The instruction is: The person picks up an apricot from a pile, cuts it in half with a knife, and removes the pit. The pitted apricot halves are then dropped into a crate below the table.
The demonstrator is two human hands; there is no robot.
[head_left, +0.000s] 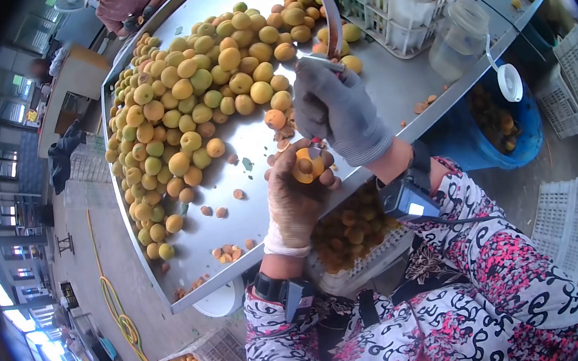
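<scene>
Swirly sleeves (pixel 509 263) are by the shiny table (pixel 396 92), left hand (pixel 293 208) holding cut fruit (pixel 317 168), right hand (pixel 338 108) curled around something unclear, gray floor (pixel 120 212) beyond the table.

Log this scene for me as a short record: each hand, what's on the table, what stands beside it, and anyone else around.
Left hand: gloved, stained brown, holding a cut fruit with its pit showing
Right hand: gloved in gray, just above the left, curled around what looks like a small tool, mostly hidden
Table: metal, bearing a fruit pile, yellow to green, and a white crate
Beside table: blue bucket, right side
Other person: across the table
</scene>
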